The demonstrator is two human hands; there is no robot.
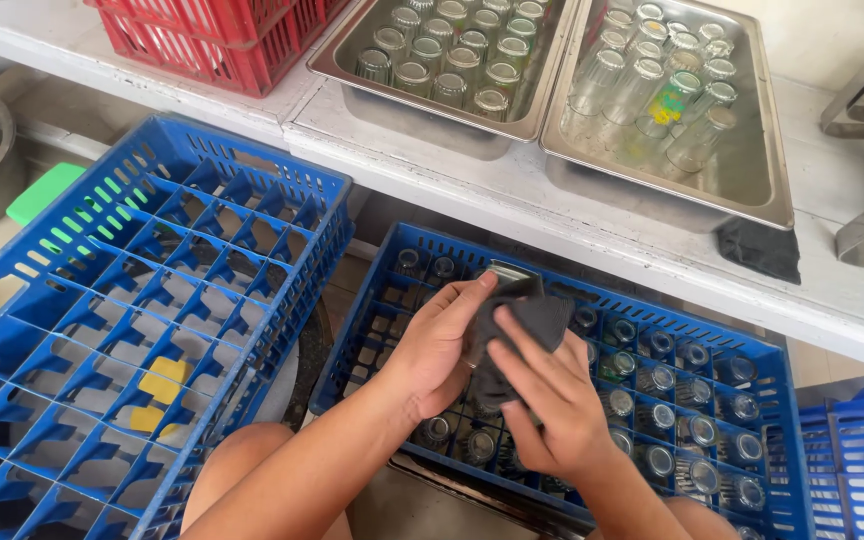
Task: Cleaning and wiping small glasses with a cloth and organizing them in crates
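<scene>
- A small clear drinking glass (505, 272) is held near the middle of the scene, just above a blue compartment crate; only its rim shows, as a dark grey cloth (532, 320) is wrapped around the rest.
- The left hand (439, 345) is clenched around the glass and cloth from the left side, fingers curled up toward the rim.
- The right hand (550, 400) grasps the cloth from the near right, its fingers spread flat and pressed against the fabric over the glass.
- Beneath both hands, the blue crate (612, 305) is split into square cells, most holding small glasses (697, 430) standing in them.
- To the left, a second blue crate (152, 290) sits tilted, its cells bare of glasses; yellow sponges (164, 380) show through the grid from below.
- Farther away, a pale shelf (572, 225) runs across the scene above the crates.
- On the shelf, a steel tray (337, 55) holds rows of upturned glasses; a second steel tray (767, 150) to its right holds glasses lying on their sides.
- A red crate (202, 45) stands at the far left of the shelf.
- Another dark cloth (757, 250) lies at the shelf's near edge, on the right.
- The person's bare knees (242, 460) show at the near edge.
</scene>
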